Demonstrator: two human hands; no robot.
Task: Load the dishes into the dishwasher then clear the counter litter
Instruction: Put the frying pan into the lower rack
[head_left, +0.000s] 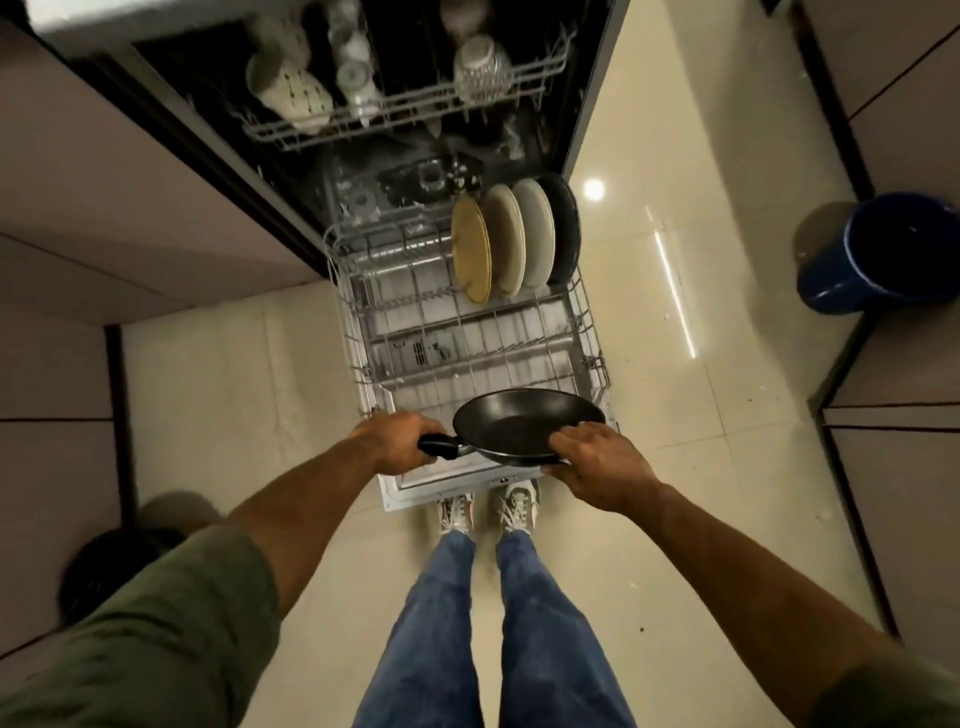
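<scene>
One black frying pan is held over the near end of the pulled-out lower rack of the open dishwasher. Four plates stand on edge in a row at the far right corner of that rack: a mustard one, two pale ones and a black one farthest right. Beyond the rack, the upper rack carries several cups and bowls (too blurred to count reliably). One blue bin stands on the tiled floor well to the right of the rack.

The left hand is curled tightly round the pan's black handle, at the left of the pan. The right hand pinches the pan's near right rim, fingers bent over the edge into the pan and the thumb under it. The pan sits roughly level, just above the rack's near edge, whether it touches the wires cannot be told
</scene>
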